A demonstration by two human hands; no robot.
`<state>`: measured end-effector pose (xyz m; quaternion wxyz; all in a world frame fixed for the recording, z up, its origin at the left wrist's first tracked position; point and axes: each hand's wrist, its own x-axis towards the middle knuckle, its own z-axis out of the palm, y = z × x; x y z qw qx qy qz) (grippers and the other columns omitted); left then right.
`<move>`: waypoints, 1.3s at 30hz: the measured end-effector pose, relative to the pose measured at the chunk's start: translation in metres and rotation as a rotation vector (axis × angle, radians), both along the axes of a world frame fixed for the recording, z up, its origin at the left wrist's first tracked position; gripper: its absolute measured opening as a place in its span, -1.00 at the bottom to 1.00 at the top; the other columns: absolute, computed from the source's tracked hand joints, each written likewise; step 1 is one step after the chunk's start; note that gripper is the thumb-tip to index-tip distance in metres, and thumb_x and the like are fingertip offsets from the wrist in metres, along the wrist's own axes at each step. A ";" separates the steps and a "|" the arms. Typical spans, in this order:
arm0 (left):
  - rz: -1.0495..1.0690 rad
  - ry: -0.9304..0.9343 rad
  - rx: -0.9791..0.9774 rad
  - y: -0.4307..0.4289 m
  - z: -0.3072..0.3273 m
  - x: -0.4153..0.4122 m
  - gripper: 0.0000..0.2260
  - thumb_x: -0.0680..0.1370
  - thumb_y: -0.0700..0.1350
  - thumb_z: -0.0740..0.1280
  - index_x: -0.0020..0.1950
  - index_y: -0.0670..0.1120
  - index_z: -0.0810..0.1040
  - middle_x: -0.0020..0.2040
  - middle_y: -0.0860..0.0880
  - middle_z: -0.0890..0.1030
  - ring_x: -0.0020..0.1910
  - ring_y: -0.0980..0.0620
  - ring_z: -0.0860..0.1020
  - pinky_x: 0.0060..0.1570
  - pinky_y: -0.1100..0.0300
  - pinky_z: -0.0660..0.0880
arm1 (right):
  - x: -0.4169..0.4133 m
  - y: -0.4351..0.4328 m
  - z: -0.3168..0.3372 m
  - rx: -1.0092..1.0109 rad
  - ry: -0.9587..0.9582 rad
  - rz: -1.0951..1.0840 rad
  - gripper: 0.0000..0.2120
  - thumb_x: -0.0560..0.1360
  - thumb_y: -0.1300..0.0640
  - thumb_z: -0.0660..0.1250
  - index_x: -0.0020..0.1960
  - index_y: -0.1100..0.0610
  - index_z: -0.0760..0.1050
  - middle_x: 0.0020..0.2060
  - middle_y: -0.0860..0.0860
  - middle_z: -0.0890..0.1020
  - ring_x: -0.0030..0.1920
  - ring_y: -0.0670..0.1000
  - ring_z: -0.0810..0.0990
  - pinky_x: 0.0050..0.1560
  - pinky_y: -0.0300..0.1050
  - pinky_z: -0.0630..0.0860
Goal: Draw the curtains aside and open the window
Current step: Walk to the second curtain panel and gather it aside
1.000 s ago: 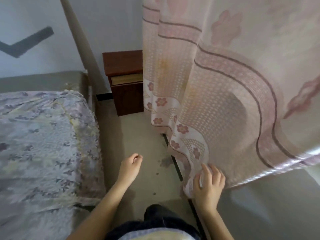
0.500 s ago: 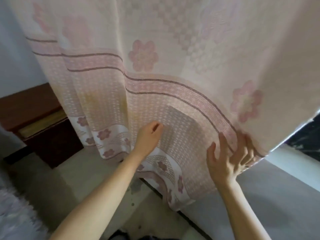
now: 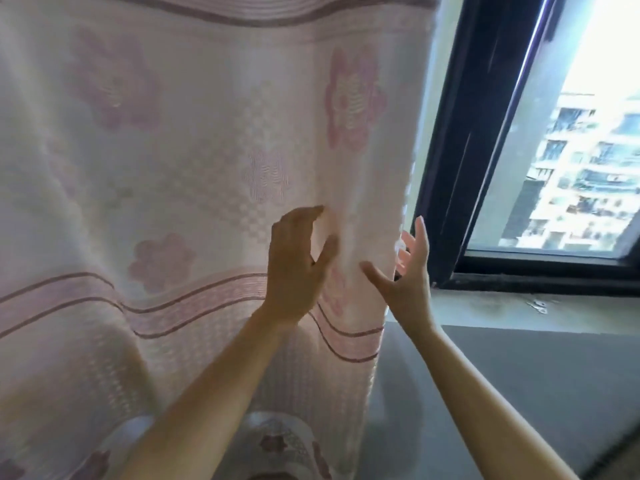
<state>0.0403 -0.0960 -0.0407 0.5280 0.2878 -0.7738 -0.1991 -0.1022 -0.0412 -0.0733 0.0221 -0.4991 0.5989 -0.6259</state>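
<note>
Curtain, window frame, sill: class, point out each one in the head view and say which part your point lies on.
Curtain (image 3: pixel 194 161), head view, on the patterned cloth left of the hands.
Window frame (image 3: pixel 450 140), head view, on the dark left upright.
Sill (image 3: pixel 502 311), head view, on the grey ledge under the frame.

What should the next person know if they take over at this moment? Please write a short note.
Left hand: open, fingers on the front of the curtain.
Right hand: open, cupped round the curtain's right edge, fingers behind the cloth.
Neither hand has closed on the cloth.
Window: partly uncovered at the right; whether it is shut I cannot tell.
Done: curtain partly aside.
Left: push the curtain fully left, then open the window.
</note>
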 end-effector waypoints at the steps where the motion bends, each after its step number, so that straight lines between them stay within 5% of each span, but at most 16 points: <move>1: 0.046 0.041 -0.073 0.001 0.011 -0.003 -0.45 0.44 0.18 0.17 0.30 -0.14 0.40 0.26 -0.12 0.48 0.21 0.06 0.35 0.24 0.21 0.25 | 0.004 -0.001 0.000 0.023 -0.052 0.073 -0.06 0.31 0.19 0.47 0.39 -0.07 -0.15 0.40 0.07 0.23 0.31 -0.07 0.28 0.29 -0.08 0.34; 5: 0.215 0.049 -0.172 0.008 0.066 -0.018 -0.17 0.30 0.38 0.23 0.43 -0.05 0.21 0.41 -0.14 0.35 0.39 -0.14 0.31 0.37 -0.12 0.26 | 0.016 -0.010 0.002 0.111 -0.093 0.251 -0.07 0.35 0.28 0.43 0.45 0.04 -0.15 0.31 -0.05 0.27 0.26 -0.08 0.37 0.28 -0.07 0.37; 8: 0.387 0.051 -0.247 0.010 0.097 -0.033 -0.12 0.31 0.31 0.33 0.48 -0.09 0.12 0.43 -0.23 0.30 0.38 -0.25 0.31 0.26 -0.22 0.33 | 0.021 -0.018 0.003 0.153 -0.076 0.370 -0.06 0.33 0.18 0.46 0.46 0.01 -0.13 0.40 0.00 0.27 0.31 -0.09 0.33 0.32 -0.03 0.35; 10: 0.508 0.080 -0.340 0.008 0.108 -0.038 -0.22 0.34 0.19 0.36 0.44 -0.14 0.22 0.33 -0.25 0.44 0.25 -0.27 0.44 0.10 -0.16 0.44 | 0.021 -0.021 0.008 0.195 -0.056 0.454 -0.11 0.34 0.16 0.45 0.44 -0.04 -0.07 0.38 -0.03 0.30 0.31 -0.12 0.35 0.33 -0.07 0.37; 13: 0.590 0.058 -0.276 0.000 0.108 -0.034 -0.54 0.40 0.00 0.32 0.25 -0.15 0.45 0.07 -0.23 0.60 0.04 -0.27 0.55 -0.04 -0.07 0.46 | 0.018 -0.024 0.018 0.214 -0.033 0.605 -0.22 0.37 0.25 0.42 0.35 -0.15 0.01 0.25 -0.18 0.37 0.19 -0.26 0.43 0.10 -0.38 0.47; 15: 0.627 0.032 -0.239 -0.005 0.104 -0.027 -0.75 0.48 -0.05 0.27 -0.02 -0.23 0.53 -0.12 -0.28 0.63 -0.13 -0.30 0.57 -0.09 -0.02 0.44 | 0.018 -0.028 0.027 0.210 -0.018 0.642 -0.20 0.36 0.16 0.43 0.39 -0.12 -0.02 0.35 -0.11 0.29 0.33 -0.09 0.34 0.22 -0.30 0.43; 19: 0.725 -0.010 -0.175 -0.015 0.098 -0.010 -0.79 0.52 -0.12 0.20 -0.10 -0.25 0.52 -0.20 -0.28 0.63 -0.21 -0.29 0.56 -0.04 0.01 0.41 | 0.023 -0.040 0.064 0.107 0.118 0.549 -0.19 0.37 -0.19 0.30 0.46 0.05 -0.01 0.44 0.07 0.23 0.40 0.02 0.26 0.38 -0.01 0.27; 25: 0.930 -0.095 -0.172 -0.033 0.099 0.030 -0.74 0.51 -0.09 0.18 -0.06 -0.28 0.50 -0.10 -0.29 0.61 -0.03 -0.30 0.52 -0.01 -0.06 0.39 | 0.026 -0.055 0.136 -0.048 0.596 0.349 -0.38 0.48 -0.06 0.18 0.45 0.05 0.05 0.46 0.14 0.17 0.43 0.15 0.19 0.39 0.05 0.21; 33: 1.078 -0.171 -0.288 -0.038 0.101 0.061 -0.74 0.47 -0.11 0.29 0.00 -0.31 0.53 0.10 -0.31 0.56 0.18 -0.30 0.44 0.04 -0.14 0.40 | 0.055 -0.067 0.177 -0.123 0.649 0.251 -0.53 0.51 0.09 0.19 0.39 0.14 0.21 0.43 0.07 0.29 0.41 0.10 0.23 0.35 -0.02 0.23; 35: 1.101 -0.129 -0.199 -0.042 0.102 0.070 -0.59 0.45 -0.02 0.33 0.19 -0.23 0.45 0.33 -0.29 0.40 0.35 -0.29 0.29 0.18 -0.20 0.32 | 0.065 -0.071 0.180 -0.102 0.719 0.280 -0.48 0.52 0.03 0.18 0.42 0.11 0.14 0.45 0.06 0.23 0.44 0.09 0.17 0.37 0.03 0.21; 37: 1.061 -0.076 -0.003 -0.046 0.106 0.079 -0.29 0.43 0.13 0.33 0.45 -0.10 0.12 0.50 -0.25 0.09 0.46 -0.27 0.07 0.32 -0.23 0.17 | 0.070 -0.074 0.184 -0.060 0.780 0.275 -0.45 0.52 -0.04 0.16 0.44 0.07 0.08 0.48 0.06 0.17 0.47 0.08 0.08 0.41 0.07 0.16; 39: 0.967 0.059 0.192 -0.051 0.112 0.086 -0.06 0.38 0.20 0.36 0.50 -0.02 -0.20 0.53 -0.22 -0.13 0.49 -0.28 -0.07 0.37 -0.26 0.08 | 0.072 -0.080 0.185 -0.011 0.810 0.244 -0.43 0.52 -0.11 0.14 0.44 0.06 0.07 0.49 0.06 0.14 0.49 0.07 0.03 0.42 0.09 0.12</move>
